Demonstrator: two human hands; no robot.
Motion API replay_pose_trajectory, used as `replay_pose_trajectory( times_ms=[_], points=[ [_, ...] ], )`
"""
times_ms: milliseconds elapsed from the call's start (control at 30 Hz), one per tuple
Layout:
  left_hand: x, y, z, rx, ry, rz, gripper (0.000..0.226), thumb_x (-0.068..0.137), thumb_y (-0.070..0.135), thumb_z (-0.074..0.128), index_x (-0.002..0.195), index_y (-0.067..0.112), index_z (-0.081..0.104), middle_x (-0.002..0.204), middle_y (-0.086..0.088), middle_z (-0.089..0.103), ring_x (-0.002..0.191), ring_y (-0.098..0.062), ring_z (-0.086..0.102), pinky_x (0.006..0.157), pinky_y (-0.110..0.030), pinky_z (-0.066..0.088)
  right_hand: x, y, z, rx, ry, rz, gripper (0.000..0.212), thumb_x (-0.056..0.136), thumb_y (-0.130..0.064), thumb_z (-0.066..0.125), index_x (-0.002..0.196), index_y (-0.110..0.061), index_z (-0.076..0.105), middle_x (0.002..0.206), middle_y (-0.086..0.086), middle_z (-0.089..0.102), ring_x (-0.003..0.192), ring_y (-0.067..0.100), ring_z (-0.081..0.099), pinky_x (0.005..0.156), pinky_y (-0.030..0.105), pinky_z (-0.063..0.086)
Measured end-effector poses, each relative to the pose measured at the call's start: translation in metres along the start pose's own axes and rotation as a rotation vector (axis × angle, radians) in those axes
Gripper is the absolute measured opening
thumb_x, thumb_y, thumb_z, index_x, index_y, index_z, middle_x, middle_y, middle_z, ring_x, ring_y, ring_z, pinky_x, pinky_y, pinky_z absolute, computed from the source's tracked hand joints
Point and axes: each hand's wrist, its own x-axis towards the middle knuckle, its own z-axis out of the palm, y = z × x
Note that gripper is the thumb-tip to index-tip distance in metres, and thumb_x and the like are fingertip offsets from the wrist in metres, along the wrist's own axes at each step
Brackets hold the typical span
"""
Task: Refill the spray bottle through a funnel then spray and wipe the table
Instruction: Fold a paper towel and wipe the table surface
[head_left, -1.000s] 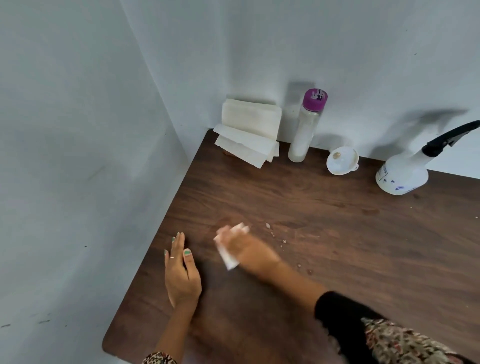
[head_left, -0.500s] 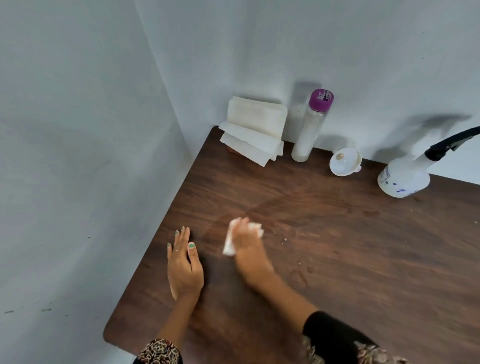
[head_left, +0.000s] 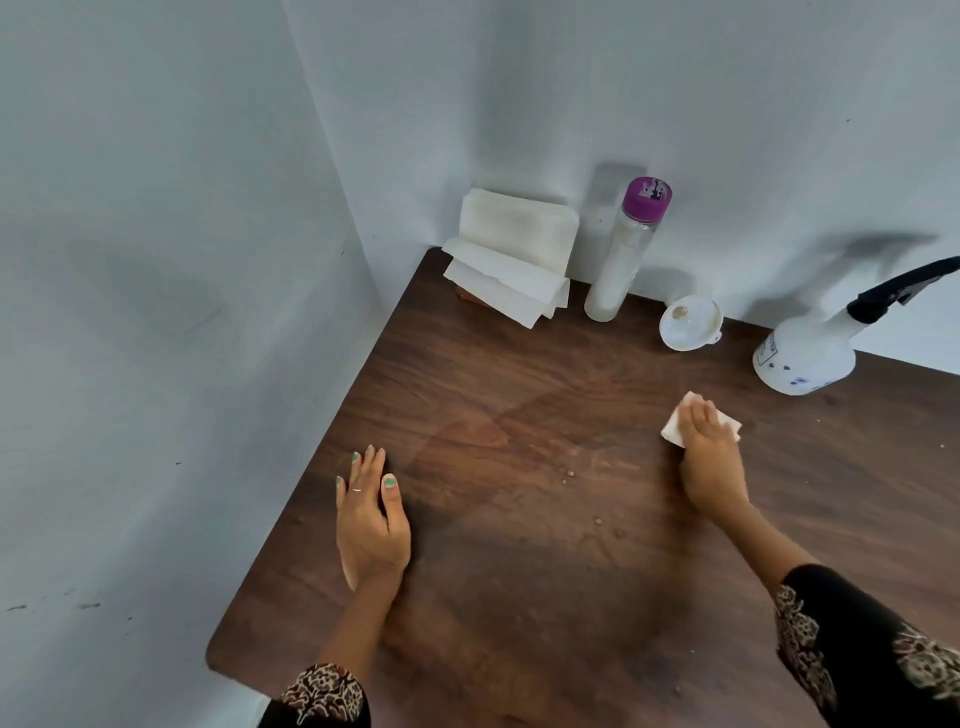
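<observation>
The task is judged to be in its last stage, the wiping. The spray bottle (head_left: 810, 353) is set down at the back of the desk (head_left: 519, 597), against the wall, with its black trigger head fitted; the funnel (head_left: 690, 323) is laid just beside it, out of the bottle, and the purple-capped bottle (head_left: 626, 249) is stood upright to the funnel's left. From this the refilling and spraying are taken as done.

A folded white tissue (head_left: 675, 428) is pressed flat on the desk under the right hand (head_left: 709, 457), whose fingers are laid over it. The left hand (head_left: 371, 519) is rested palm-down near the desk's left edge, fingers relaxed and holding nothing.

A faint swept arc is seen in the middle of the surface, and a few droplets (head_left: 570, 473) are left between the hands, so some wiping is judged to remain.

Open room is offered across the middle and the near side. At the back, the tissue is near the spray bottle, and a stack of paper towels (head_left: 511, 260) is kept in the far corner. The left edge is met by the wall.
</observation>
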Motion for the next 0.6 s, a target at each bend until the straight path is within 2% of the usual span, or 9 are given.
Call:
replay_pose_trajectory(
  times_ms=[67, 133, 200, 267, 300, 367, 433, 533, 600],
  points=[
    [0.0, 0.002, -0.001, 0.015, -0.014, 0.003, 0.057, 0.094, 0.04, 0.023, 0.132, 0.008, 0.052, 0.141, -0.007, 0.048, 0.138, -0.017, 0.032, 0.117, -0.032, 0.015, -0.004, -0.016, 0.007, 0.039, 0.033, 0.218, 0.064, 0.083, 0.01, 0.041, 0.144, 0.008, 0.019, 0.152, 0.026, 0.021, 0.142, 0.04, 0.016, 0.112, 0.051, 0.021],
    [0.0, 0.005, -0.001, 0.038, -0.029, 0.018, 0.06, 0.093, 0.042, 0.021, 0.132, 0.008, 0.051, 0.142, -0.007, 0.048, 0.139, -0.018, 0.031, 0.117, -0.032, 0.013, -0.019, -0.068, 0.007, 0.101, 0.005, 0.307, 0.062, 0.087, 0.002, 0.043, 0.143, 0.007, 0.017, 0.149, 0.03, 0.02, 0.139, 0.043, 0.019, 0.111, 0.049, 0.023],
    [0.001, 0.004, 0.0, 0.056, -0.035, 0.027, 0.061, 0.093, 0.042, 0.02, 0.133, 0.008, 0.051, 0.142, -0.007, 0.047, 0.139, -0.018, 0.03, 0.117, -0.033, 0.013, -0.049, -0.129, 0.017, 0.142, -0.127, 0.16, 0.053, 0.09, -0.002, 0.041, 0.14, 0.001, 0.024, 0.143, 0.026, 0.028, 0.127, 0.042, 0.036, 0.102, 0.041, 0.036],
    [0.001, 0.0, 0.0, 0.048, -0.036, 0.022, 0.061, 0.093, 0.041, 0.02, 0.133, 0.008, 0.05, 0.143, -0.006, 0.046, 0.139, -0.017, 0.029, 0.118, -0.034, 0.013, -0.092, -0.177, 0.044, 0.258, 0.04, -0.03, 0.05, 0.096, -0.01, 0.023, 0.146, -0.008, 0.019, 0.15, 0.014, 0.024, 0.118, 0.024, 0.044, 0.096, 0.024, 0.033],
    [0.0, 0.0, 0.0, 0.036, -0.036, 0.021, 0.061, 0.093, 0.041, 0.02, 0.133, 0.007, 0.05, 0.143, -0.006, 0.046, 0.139, -0.016, 0.029, 0.118, -0.034, 0.013, -0.121, -0.195, 0.057, 0.256, 0.036, -0.199, 0.052, 0.096, -0.01, 0.015, 0.148, -0.006, 0.013, 0.153, 0.011, 0.02, 0.117, 0.018, 0.043, 0.101, 0.023, 0.028],
    [-0.001, -0.001, 0.0, 0.03, -0.028, 0.021, 0.059, 0.093, 0.039, 0.021, 0.133, 0.007, 0.05, 0.143, -0.007, 0.046, 0.138, -0.013, 0.028, 0.117, -0.033, 0.014, -0.164, -0.209, 0.081, 0.079, -0.051, -0.648, 0.049, 0.093, -0.011, 0.025, 0.14, 0.0, 0.036, 0.143, 0.014, 0.045, 0.121, 0.028, 0.048, 0.11, 0.041, 0.028],
    [0.0, -0.001, 0.0, 0.042, -0.021, 0.026, 0.058, 0.094, 0.039, 0.021, 0.133, 0.008, 0.05, 0.143, -0.007, 0.047, 0.138, -0.013, 0.028, 0.117, -0.034, 0.015, -0.167, -0.185, 0.081, -0.027, -0.165, -0.894, 0.043, 0.089, -0.016, 0.037, 0.127, -0.008, 0.057, 0.13, 0.007, 0.06, 0.123, 0.027, 0.054, 0.106, 0.043, 0.041],
    [0.0, 0.003, -0.001, 0.087, -0.044, 0.034, 0.06, 0.093, 0.041, 0.02, 0.135, 0.009, 0.049, 0.144, -0.007, 0.045, 0.14, -0.019, 0.03, 0.117, -0.036, 0.014, -0.128, -0.131, 0.048, -0.097, -0.147, -0.969, 0.039, 0.1, -0.011, 0.03, 0.138, -0.012, 0.042, 0.13, -0.005, 0.06, 0.123, 0.014, 0.054, 0.103, 0.031, 0.044],
    [0.003, 0.005, -0.002, 0.196, -0.076, 0.061, 0.057, 0.093, 0.039, 0.023, 0.137, 0.009, 0.045, 0.145, -0.007, 0.043, 0.141, -0.023, 0.029, 0.117, -0.038, 0.013, -0.087, -0.087, 0.022, 0.011, -0.053, -0.748, 0.035, 0.103, -0.027, 0.033, 0.136, -0.026, 0.046, 0.131, -0.014, 0.057, 0.126, 0.006, 0.049, 0.105, 0.016, 0.037]
  ],
)
